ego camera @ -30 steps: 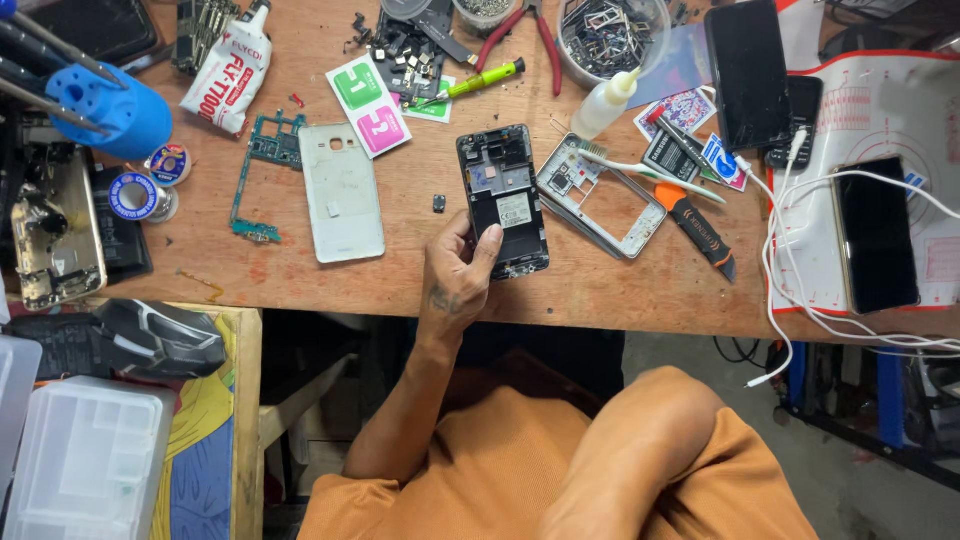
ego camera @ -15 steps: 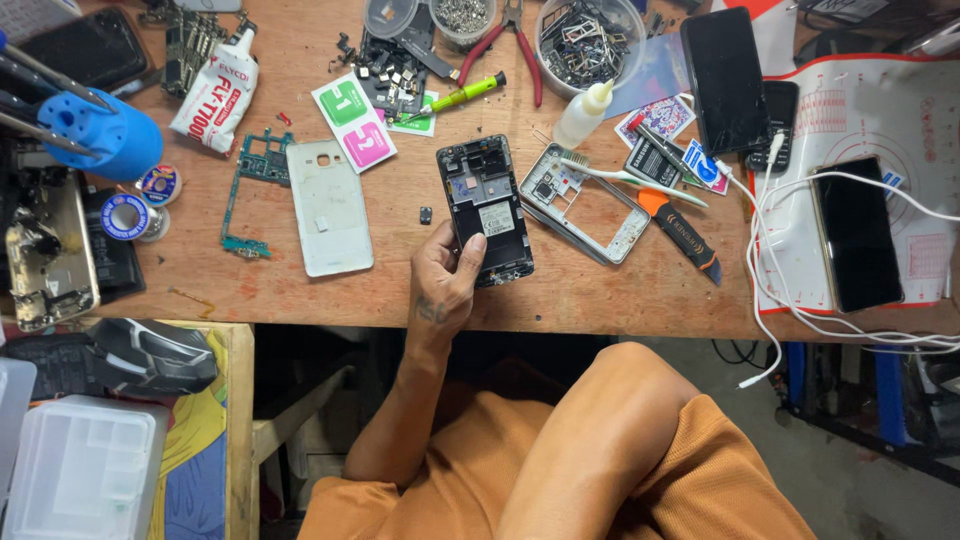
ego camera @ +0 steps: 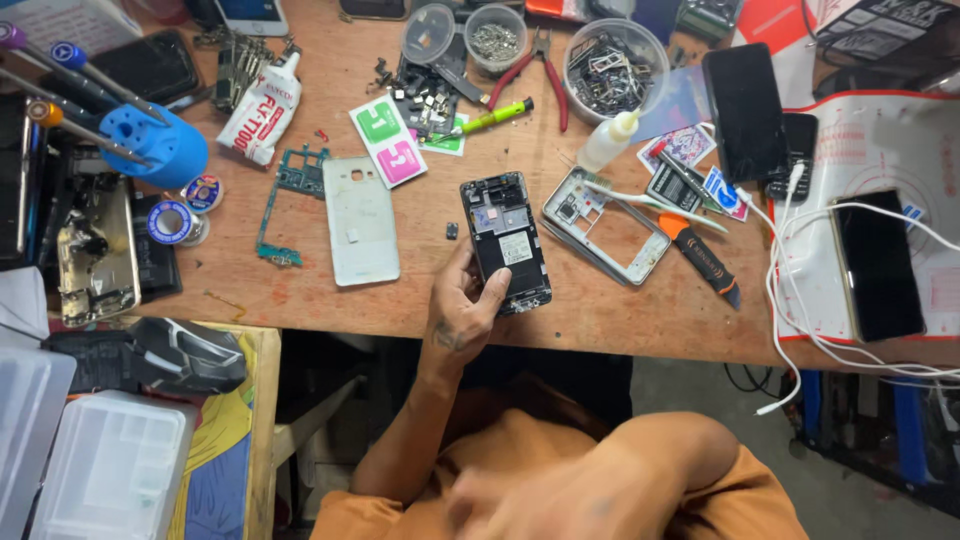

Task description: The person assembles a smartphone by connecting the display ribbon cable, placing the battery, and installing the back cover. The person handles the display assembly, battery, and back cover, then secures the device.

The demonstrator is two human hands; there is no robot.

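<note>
An opened black phone (ego camera: 505,235) with its back off lies on the wooden bench (ego camera: 400,300), its inner parts showing. My left hand (ego camera: 462,310) grips its lower left corner, thumb on the edge and fingers curled over the bottom. My right hand (ego camera: 500,500) is a blur low over my lap, away from the bench; its fingers cannot be made out. A small black part (ego camera: 452,231) sits just left of the phone. A white back cover (ego camera: 358,220) lies further left, and a metal middle frame (ego camera: 610,225) lies to the right.
An orange-handled screwdriver (ego camera: 700,255), dropper bottle (ego camera: 605,140), red pliers (ego camera: 545,65), bowl of parts (ego camera: 610,70), green circuit board (ego camera: 290,190), glue tube (ego camera: 260,105) and blue tool stand (ego camera: 155,145) crowd the bench. Black phones (ego camera: 745,110) and white cables (ego camera: 790,290) lie at the right. Plastic boxes (ego camera: 110,465) sit lower left.
My left hand stays on the phone's lower corner. The view has shifted a little, and my blurred right hand has come into sight at the bottom.
</note>
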